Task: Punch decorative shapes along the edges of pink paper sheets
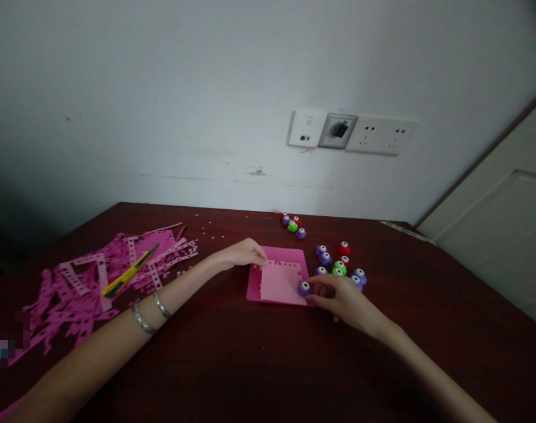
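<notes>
A light pink sheet of paper (280,283), with small holes punched along its top edge and down part of its right side, lies over a darker pink sheet (288,254). The fingers of my left hand (245,254) are closed on the light sheet's upper left corner. At the sheet's lower right edge, my right hand (338,294) grips a small purple craft punch (305,288) between thumb and fingers. Whether the paper sits inside the punch's slot is too small to tell. Behind my right hand stand several more punches, among them a red one (343,249) and a green one (339,268).
Pink paper strips (80,288) with punched holes are heaped at the left, with a yellow utility knife (130,274) on top. More small punches (292,226) cluster near the wall. Wall sockets (381,135) are above the dark wooden table (250,364).
</notes>
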### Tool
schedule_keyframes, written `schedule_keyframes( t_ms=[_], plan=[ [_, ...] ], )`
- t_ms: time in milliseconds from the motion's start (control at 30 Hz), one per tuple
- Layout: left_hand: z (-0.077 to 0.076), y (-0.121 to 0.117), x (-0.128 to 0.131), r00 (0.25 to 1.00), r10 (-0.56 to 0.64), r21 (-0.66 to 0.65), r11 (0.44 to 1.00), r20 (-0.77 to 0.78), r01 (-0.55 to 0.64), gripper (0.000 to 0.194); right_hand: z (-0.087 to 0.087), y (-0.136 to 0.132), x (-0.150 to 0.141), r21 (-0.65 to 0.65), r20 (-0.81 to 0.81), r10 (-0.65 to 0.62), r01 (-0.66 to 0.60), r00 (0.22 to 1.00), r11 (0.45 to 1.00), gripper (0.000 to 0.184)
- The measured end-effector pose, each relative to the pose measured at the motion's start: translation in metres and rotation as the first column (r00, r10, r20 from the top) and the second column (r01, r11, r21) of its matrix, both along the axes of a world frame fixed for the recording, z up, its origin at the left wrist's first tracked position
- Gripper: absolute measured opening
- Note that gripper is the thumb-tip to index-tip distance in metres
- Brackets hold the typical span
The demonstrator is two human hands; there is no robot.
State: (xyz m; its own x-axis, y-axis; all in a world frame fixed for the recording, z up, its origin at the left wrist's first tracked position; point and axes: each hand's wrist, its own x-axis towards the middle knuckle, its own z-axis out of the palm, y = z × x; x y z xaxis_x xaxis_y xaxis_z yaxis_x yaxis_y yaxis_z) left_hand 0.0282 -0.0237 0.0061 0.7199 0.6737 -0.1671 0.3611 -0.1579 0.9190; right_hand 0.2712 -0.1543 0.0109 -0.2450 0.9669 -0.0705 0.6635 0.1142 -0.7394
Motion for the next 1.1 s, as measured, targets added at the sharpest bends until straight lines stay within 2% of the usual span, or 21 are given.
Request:
schedule_keyframes(
  t_ms=[300,433,500,600,633,667,767,833,900,1100],
  plan=[
    [-0.003,-0.006,0.007,0.993,0.059,0.129,0.991,-0.103,-0.045,0.012,-0.008,0.003,0.0,0.039,0.021,0.04,-0.04,0.999,0.998,0.026],
    [-0.005,-0.008,0.01,0.972,0.098,0.277,0.96,-0.215,-0.035,0.016,-0.007,0.003,-0.001,0.008,0.014,0.041,-0.042,0.999,0.999,0.027],
    [-0.004,-0.012,0.012,0.945,0.165,0.435,0.9,-0.282,-0.028,0.021,-0.008,0.003,0.0,-0.016,-0.006,0.04,-0.04,0.999,0.999,0.03],
    [0.001,-0.022,0.016,0.894,0.304,0.695,0.719,-0.328,0.01,0.029,-0.01,0.003,0.001,-0.04,-0.029,0.036,-0.038,0.999,0.998,0.035],
    [0.003,-0.026,0.017,0.89,0.308,0.738,0.673,-0.336,0.045,0.03,-0.011,0.004,0.001,-0.047,-0.029,0.036,-0.037,0.999,0.998,0.035],
    [0.005,-0.029,0.019,0.897,0.276,0.749,0.657,-0.346,0.087,0.031,-0.011,0.004,0.001,-0.053,-0.026,0.035,-0.037,0.999,0.998,0.034],
    [0.007,-0.038,0.022,0.92,0.043,0.659,0.711,-0.389,0.245,0.033,-0.01,0.004,0.001,-0.075,-0.018,0.029,-0.03,0.999,0.997,0.027],
    [0.003,-0.039,0.024,0.919,-0.068,0.598,0.74,-0.388,0.307,0.039,-0.009,0.003,0.001,-0.087,-0.025,0.027,-0.029,0.999,0.996,0.026],
    [-0.003,-0.037,0.025,0.923,-0.11,0.566,0.761,-0.369,0.317,0.043,-0.009,0.003,0.001,-0.09,-0.033,0.029,-0.032,0.999,0.995,0.026],
    [-0.014,-0.03,0.025,0.937,-0.133,0.528,0.797,-0.323,0.295,0.044,-0.009,0.003,0.002,-0.082,-0.023,0.045,-0.047,0.999,0.996,0.026]
  ],
)
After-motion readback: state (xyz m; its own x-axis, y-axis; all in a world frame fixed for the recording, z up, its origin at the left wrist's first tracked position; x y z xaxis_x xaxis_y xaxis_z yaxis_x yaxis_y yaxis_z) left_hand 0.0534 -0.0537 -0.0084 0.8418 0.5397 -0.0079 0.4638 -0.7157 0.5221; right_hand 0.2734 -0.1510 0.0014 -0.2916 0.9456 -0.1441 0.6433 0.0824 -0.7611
